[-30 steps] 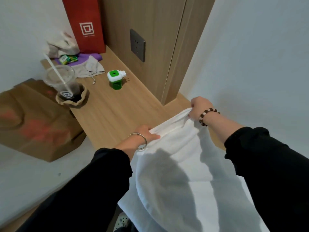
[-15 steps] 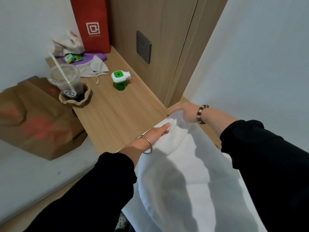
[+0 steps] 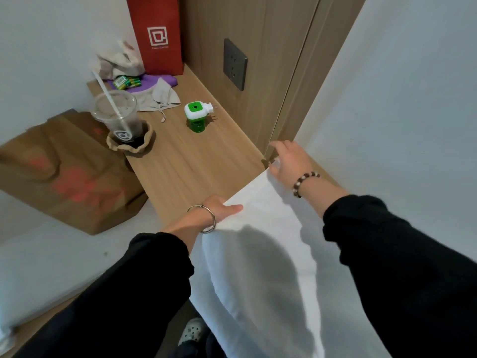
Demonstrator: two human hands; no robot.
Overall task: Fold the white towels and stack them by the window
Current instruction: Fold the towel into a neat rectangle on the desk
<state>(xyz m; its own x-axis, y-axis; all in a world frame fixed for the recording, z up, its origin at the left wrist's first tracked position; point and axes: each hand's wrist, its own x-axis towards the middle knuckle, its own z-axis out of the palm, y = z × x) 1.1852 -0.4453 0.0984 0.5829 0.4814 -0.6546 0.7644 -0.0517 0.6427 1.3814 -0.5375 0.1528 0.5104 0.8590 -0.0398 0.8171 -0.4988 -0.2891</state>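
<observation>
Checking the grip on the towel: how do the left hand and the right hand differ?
The left hand lies low and flat at the near edge of the white towel, while the right hand is at its far corner with fingers spread. The left hand's wrist carries a metal bangle, and the right hand's wrist carries a bead bracelet. Both hands look open, and neither appears to grip the towel.

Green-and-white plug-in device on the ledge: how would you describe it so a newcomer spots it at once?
Follow the wooden ledge toward the red paper bag; below the dark wall socket stands the plug-in device, alone right of the iced-drink cup. Unlike its neighbours, it has a green base, a white top and two metal prongs pointing at the wood-panelled wall.
</observation>
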